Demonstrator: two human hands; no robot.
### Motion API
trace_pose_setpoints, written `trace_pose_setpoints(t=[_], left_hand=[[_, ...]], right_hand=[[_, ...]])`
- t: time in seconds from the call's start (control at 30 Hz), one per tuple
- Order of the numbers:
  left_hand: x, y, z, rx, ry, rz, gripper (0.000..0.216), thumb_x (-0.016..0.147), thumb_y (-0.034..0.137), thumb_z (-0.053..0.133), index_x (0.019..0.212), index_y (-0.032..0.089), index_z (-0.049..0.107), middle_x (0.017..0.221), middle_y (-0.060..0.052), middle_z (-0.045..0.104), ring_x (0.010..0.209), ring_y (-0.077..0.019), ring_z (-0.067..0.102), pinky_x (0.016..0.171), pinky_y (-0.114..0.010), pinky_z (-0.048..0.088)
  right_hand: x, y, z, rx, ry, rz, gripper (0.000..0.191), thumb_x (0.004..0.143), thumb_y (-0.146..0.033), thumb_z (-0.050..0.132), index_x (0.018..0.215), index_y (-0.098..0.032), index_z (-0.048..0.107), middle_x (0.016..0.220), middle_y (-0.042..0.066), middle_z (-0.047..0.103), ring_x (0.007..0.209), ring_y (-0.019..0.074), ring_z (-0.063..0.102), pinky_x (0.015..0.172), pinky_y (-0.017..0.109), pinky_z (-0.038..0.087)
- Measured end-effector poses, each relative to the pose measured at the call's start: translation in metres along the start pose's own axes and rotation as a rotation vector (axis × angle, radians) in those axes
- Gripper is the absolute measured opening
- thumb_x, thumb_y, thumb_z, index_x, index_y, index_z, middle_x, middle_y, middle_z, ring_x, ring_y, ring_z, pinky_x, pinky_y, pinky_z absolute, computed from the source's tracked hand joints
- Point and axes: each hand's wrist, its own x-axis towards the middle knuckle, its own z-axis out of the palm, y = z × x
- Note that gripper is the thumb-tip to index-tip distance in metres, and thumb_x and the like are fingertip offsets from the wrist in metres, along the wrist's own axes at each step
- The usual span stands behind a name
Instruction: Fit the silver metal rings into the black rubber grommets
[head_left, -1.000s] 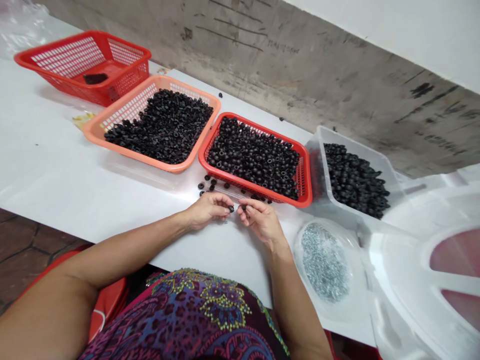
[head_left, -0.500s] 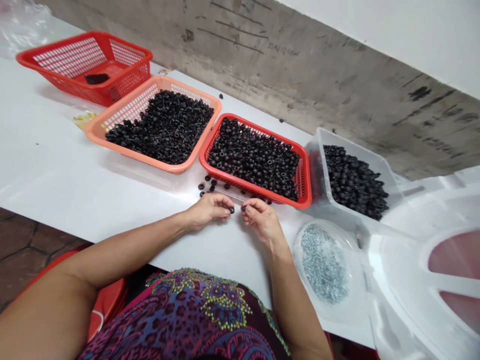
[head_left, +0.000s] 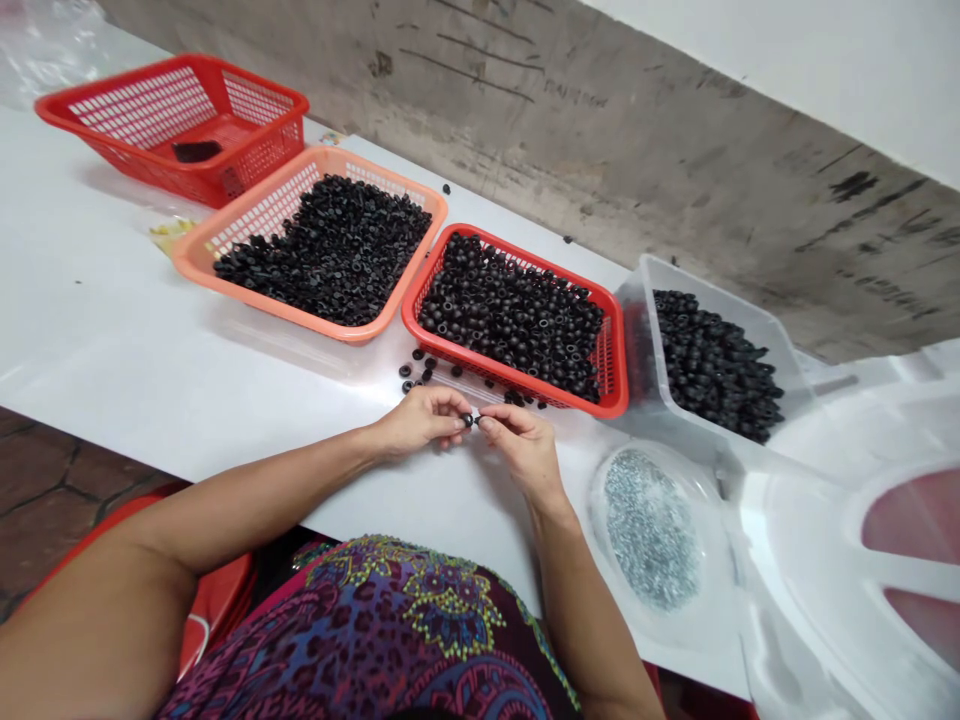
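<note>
Between thumb and fingers, my left hand [head_left: 426, 418] pinches a small round black part [head_left: 467, 420] with a hole in it. My right hand [head_left: 523, 445] pinches another small black piece [head_left: 478, 420], mostly covered by the fingertips. The two pieces meet or almost meet; I cannot tell whether they touch. Just beyond my hands stands a red basket [head_left: 517, 372] full of round black parts [head_left: 510, 310]. Several loose black rings [head_left: 406, 371] lie on the table by its near edge.
An orange basket [head_left: 281, 318] of smaller black rings and another red basket [head_left: 262, 160] with a dark object stand left. Rightward are a clear bin [head_left: 724, 425] of black parts, a clear dish of small shiny metal pieces [head_left: 652, 530] and a white plastic chair [head_left: 802, 520]. A wall [head_left: 600, 150] runs behind.
My right hand has moved left, bringing its black piece up against or very near the one in my left hand. The left hand has barely moved.
</note>
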Motion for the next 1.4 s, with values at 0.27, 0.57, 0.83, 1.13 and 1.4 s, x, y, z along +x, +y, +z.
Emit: trace_pose_setpoints(t=[0.27, 0.57, 0.83, 1.13, 1.4], left_hand=[[0.0, -0.001, 0.0, 0.025, 0.025, 0.061, 0.02, 0.073, 0.021, 0.069, 0.09, 0.01, 0.065, 0.064, 0.0, 0.063, 0.054, -0.0085, 0.057, 0.054, -0.023, 0.045], [-0.002, -0.003, 0.005, 0.115, 0.069, 0.124, 0.015, 0.073, 0.01, 0.06, 0.087, 0.011, 0.066, 0.067, 0.003, 0.06, 0.057, -0.007, 0.052, 0.057, -0.022, 0.043], [-0.003, -0.006, 0.005, 0.193, 0.063, 0.18, 0.019, 0.077, 0.009, 0.058, 0.092, 0.012, 0.069, 0.08, -0.002, 0.067, 0.068, -0.0102, 0.055, 0.066, -0.025, 0.046], [-0.001, -0.013, 0.003, 0.298, 0.101, 0.191, 0.013, 0.079, 0.012, 0.057, 0.09, 0.013, 0.065, 0.076, 0.0, 0.063, 0.067, -0.0108, 0.055, 0.064, -0.025, 0.046], [-0.002, -0.009, -0.003, 0.542, 0.061, 0.343, 0.021, 0.08, 0.01, 0.054, 0.09, 0.016, 0.073, 0.084, -0.004, 0.072, 0.079, -0.015, 0.063, 0.078, -0.031, 0.05]], right_hand=[[-0.003, 0.005, 0.004, -0.324, 0.004, -0.268, 0.015, 0.082, -0.025, 0.067, 0.093, -0.022, 0.078, 0.088, 0.005, 0.077, 0.077, 0.0192, 0.069, 0.072, 0.033, 0.057], [-0.007, 0.001, 0.005, -0.602, -0.025, -0.547, 0.023, 0.09, -0.015, 0.053, 0.098, -0.021, 0.075, 0.086, 0.007, 0.074, 0.077, 0.0191, 0.069, 0.071, 0.033, 0.057], [-0.008, 0.001, 0.006, -0.678, 0.004, -0.535, 0.022, 0.088, -0.013, 0.054, 0.101, -0.02, 0.071, 0.088, 0.007, 0.075, 0.074, 0.0182, 0.069, 0.068, 0.03, 0.056], [-0.006, 0.004, 0.004, -0.679, -0.015, -0.521, 0.018, 0.089, -0.016, 0.054, 0.091, -0.02, 0.071, 0.082, 0.007, 0.074, 0.072, 0.0188, 0.068, 0.064, 0.03, 0.054], [-0.009, 0.004, 0.015, -0.594, 0.046, -0.427, 0.018, 0.081, -0.016, 0.053, 0.075, -0.02, 0.07, 0.071, 0.004, 0.069, 0.065, 0.0167, 0.063, 0.063, 0.028, 0.051]])
